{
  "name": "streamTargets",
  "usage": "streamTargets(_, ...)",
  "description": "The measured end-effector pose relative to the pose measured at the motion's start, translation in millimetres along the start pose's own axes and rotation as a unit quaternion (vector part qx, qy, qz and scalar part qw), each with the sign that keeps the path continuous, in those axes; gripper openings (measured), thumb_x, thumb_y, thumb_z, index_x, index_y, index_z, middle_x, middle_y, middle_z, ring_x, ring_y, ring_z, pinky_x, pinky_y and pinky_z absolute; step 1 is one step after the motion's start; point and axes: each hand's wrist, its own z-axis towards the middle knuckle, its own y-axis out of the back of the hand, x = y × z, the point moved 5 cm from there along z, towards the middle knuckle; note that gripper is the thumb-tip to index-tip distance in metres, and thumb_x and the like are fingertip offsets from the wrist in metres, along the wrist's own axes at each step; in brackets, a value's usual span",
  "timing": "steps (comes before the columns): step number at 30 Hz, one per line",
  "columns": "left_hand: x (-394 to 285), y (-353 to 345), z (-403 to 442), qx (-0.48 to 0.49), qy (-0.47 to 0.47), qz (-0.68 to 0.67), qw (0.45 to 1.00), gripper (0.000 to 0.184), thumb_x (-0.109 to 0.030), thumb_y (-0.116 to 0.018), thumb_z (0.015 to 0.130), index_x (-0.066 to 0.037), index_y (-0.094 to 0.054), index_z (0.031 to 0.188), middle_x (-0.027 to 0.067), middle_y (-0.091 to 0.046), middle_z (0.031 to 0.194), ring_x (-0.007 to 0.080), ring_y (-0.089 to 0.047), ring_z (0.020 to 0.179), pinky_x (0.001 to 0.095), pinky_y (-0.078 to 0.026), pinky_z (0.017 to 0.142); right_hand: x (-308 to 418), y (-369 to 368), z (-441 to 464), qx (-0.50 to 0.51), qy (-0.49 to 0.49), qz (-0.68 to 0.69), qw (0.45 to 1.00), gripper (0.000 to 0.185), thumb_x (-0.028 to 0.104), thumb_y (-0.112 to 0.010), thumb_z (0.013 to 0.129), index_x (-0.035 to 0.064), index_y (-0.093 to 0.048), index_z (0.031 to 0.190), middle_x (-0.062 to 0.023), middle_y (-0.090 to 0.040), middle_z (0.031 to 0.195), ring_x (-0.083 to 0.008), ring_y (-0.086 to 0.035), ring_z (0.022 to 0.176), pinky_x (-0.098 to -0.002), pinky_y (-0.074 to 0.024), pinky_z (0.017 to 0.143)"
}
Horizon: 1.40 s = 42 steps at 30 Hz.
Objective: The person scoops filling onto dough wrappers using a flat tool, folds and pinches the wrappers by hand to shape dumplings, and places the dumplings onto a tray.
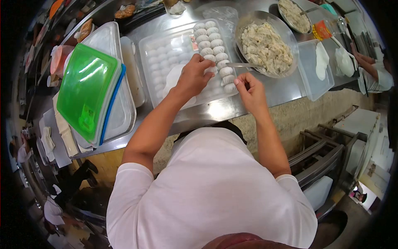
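My left hand [194, 75] is over the clear plastic tray [145, 50], its thumb and fingers closed around a white dumpling at the left of the two rows. The white dumplings [215, 42] stand in two close columns along the tray's right side. My right hand [251, 92] is by the tray's near right corner, thumb and fingertips pressed together beside the last dumplings; whether anything is between them is hidden. White round wrappers [173, 79] lie partly under my left forearm. A metal spreader [242, 64] reaches from the filling [267, 47] toward the dumplings.
A steel bowl [292, 62] holds the filling, with another bowl [294, 16] behind it. A clear container [311, 79] stands at the right. Green-lidded container [87, 89] and metal trays [128, 108] are stacked at the left. Another person's arm [367, 64] shows at the far right.
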Motion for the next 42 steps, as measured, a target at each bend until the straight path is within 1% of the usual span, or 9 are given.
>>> streamTargets(8,1.8,-11.7,8.1,-0.012,-0.019,-0.013,1.000,0.036,-0.011,-0.081,0.080,-0.008,-0.067,0.113,0.0133,-0.058,0.101,0.0278,-0.063,0.084,0.0391,-0.053,0.077,-9.8,5.3,-16.0,-0.019,-0.004,0.014,1.000,0.016,0.014,-0.066,0.095,0.0012,-0.061,0.085,0.0006,-0.052,0.070,-0.0088,-0.045,0.066,-0.0269,-0.0391,0.059)
streamTargets(11,-2.4,-6.9,3.3,-0.052,0.009,0.037,0.998,0.045,-0.012,-0.084,0.077,-0.003,-0.056,0.111,0.0152,-0.059,0.099,0.0299,-0.063,0.084,0.0407,-0.053,0.078,-14.1,5.7,-19.7,-0.013,-0.017,0.019,1.000,0.016,0.014,-0.066,0.095,0.0014,-0.061,0.086,0.0010,-0.052,0.070,-0.0086,-0.045,0.066,-0.0267,-0.0391,0.059)
streamTargets(13,3.1,-10.1,1.9,-0.014,0.056,0.048,0.997,0.051,-0.012,-0.084,0.075,-0.001,-0.045,0.106,0.0223,-0.061,0.103,0.0421,-0.062,0.096,0.0485,-0.051,0.081,-14.8,4.9,-22.5,-0.008,-0.017,0.020,1.000,0.016,0.014,-0.065,0.095,0.0015,-0.061,0.086,0.0012,-0.052,0.070,-0.0084,-0.045,0.066,-0.0265,-0.0391,0.059)
streamTargets(19,4.6,-13.5,10.4,-0.008,0.118,0.009,0.993,0.047,-0.010,-0.084,0.075,-0.002,-0.046,0.102,0.0243,-0.064,0.094,0.0441,-0.063,0.095,0.0503,-0.049,0.079,-16.3,3.3,-25.6,-0.005,-0.016,0.021,1.000,0.016,0.015,-0.065,0.095,0.0013,-0.062,0.088,0.0014,-0.052,0.070,-0.0078,-0.045,0.065,-0.0267,-0.0392,0.058)
streamTargets(24,6.3,-6.8,3.7,-0.073,-0.075,0.079,0.991,0.059,-0.020,-0.094,0.068,-0.003,-0.048,0.100,0.0139,-0.064,0.096,0.0278,-0.055,0.064,0.0398,-0.050,0.066,-8.9,45.3,-42.3,-0.058,-0.028,0.026,0.998,0.016,0.018,-0.068,0.095,0.0020,-0.066,0.093,0.0023,-0.057,0.073,-0.0067,-0.047,0.067,-0.0247,-0.0404,0.060)
streamTargets(25,-6.0,7.4,2.2,-0.034,0.056,0.013,0.998,0.055,-0.022,-0.092,0.070,-0.003,-0.052,0.102,0.0119,-0.066,0.094,0.0225,-0.058,0.066,0.0377,-0.051,0.066,-9.6,58.7,-46.4,-0.044,-0.056,0.070,0.995,0.016,0.018,-0.068,0.095,0.0023,-0.067,0.094,0.0023,-0.059,0.075,-0.0064,-0.048,0.068,-0.0242,-0.0413,0.061)
streamTargets(27,-24.2,33.7,2.0,-0.042,0.086,-0.010,0.995,0.045,-0.021,-0.087,0.078,-0.001,-0.057,0.106,0.0112,-0.067,0.091,0.0190,-0.063,0.070,0.0336,-0.053,0.066,-25.5,107.6,-48.3,-0.109,-0.060,0.069,0.990,0.017,0.019,-0.068,0.095,0.0020,-0.068,0.097,0.0012,-0.064,0.079,-0.0069,-0.054,0.070,-0.0240,-0.0455,0.065)
streamTargets(36,-81.6,28.3,5.2,-0.022,0.073,-0.290,0.954,0.021,-0.006,-0.072,0.092,-0.002,-0.060,0.108,0.0023,-0.064,0.092,0.0066,-0.058,0.077,0.0210,-0.048,0.069,-170.5,369.1,-1.9,-0.382,-0.132,0.218,0.888,0.016,0.008,-0.065,0.092,-0.0015,-0.066,0.104,-0.0047,-0.068,0.087,-0.0113,-0.060,0.069,-0.0255,-0.0512,0.065)
streamTargets(42,-73.8,37.6,4.1,-0.097,0.116,-0.254,0.955,0.018,-0.006,-0.070,0.092,-0.003,-0.062,0.108,0.0027,-0.065,0.092,0.0077,-0.059,0.077,0.0218,-0.049,0.067,-246.3,477.9,61.5,-0.434,-0.223,0.028,0.873,0.007,0.008,-0.069,0.086,0.0023,-0.068,0.090,-0.0003,-0.061,0.071,-0.0093,-0.054,0.059,-0.0252,-0.0436,0.054)
